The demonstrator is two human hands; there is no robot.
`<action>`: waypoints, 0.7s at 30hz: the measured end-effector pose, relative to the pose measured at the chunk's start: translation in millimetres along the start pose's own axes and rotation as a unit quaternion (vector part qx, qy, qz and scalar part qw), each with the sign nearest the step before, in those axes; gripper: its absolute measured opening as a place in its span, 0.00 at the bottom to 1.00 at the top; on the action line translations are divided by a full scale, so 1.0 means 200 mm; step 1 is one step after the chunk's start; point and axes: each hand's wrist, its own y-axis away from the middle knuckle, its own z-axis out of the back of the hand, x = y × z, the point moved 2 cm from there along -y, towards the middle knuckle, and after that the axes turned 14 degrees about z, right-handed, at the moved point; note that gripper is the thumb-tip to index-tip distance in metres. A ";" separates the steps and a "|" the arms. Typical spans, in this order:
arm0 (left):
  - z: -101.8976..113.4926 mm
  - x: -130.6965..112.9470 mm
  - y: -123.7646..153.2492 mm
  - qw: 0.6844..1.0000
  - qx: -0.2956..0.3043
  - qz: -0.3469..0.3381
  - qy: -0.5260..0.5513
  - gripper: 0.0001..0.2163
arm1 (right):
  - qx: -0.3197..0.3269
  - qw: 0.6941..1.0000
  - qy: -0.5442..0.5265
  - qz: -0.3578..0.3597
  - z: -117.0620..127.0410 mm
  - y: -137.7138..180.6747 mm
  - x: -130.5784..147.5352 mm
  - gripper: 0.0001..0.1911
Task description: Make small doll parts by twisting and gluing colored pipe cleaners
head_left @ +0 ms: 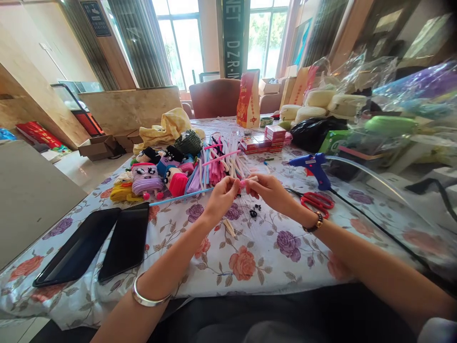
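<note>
My left hand and my right hand meet above the middle of the table, fingertips pinched. Between them is a small pink piece of pipe cleaner, mostly covered by the fingers. A whitish end shows at the right fingers. Just below lie small black bits and a pale, flat piece. Behind my hands is a heap of pink, white and purple pipe cleaners. To the right, red-handled scissors lie near my right wrist, with a blue glue gun beyond them.
Two black phones or tablets lie at the left on the flowered tablecloth. Fuzzy finished figures sit behind them. Small red boxes, a red paper bag and bagged yarn rolls stand at the back. The glue gun's cord crosses the right side.
</note>
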 end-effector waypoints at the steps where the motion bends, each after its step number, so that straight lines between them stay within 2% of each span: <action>1: 0.00 0.00 0.00 1.000 0.002 -0.003 -0.007 0.15 | -0.004 1.000 -0.011 0.000 0.00 0.00 0.00 0.19; 6: 0.00 -0.02 0.00 0.999 0.024 0.002 -0.025 0.16 | -0.016 0.997 -0.070 -0.013 -0.01 0.01 -0.01 0.18; 13: -0.01 -0.02 0.02 0.997 0.025 -0.019 -0.069 0.13 | 0.039 0.998 -0.055 -0.017 0.00 0.00 -0.01 0.22; 16: -0.01 -0.03 0.03 0.988 -0.008 -0.071 -0.138 0.11 | 0.042 0.999 -0.030 -0.003 -0.01 0.00 0.00 0.23; 21: 0.00 -0.07 0.07 0.945 -0.071 -0.205 -0.246 0.11 | -0.014 1.000 0.016 0.003 -0.04 0.03 0.04 0.23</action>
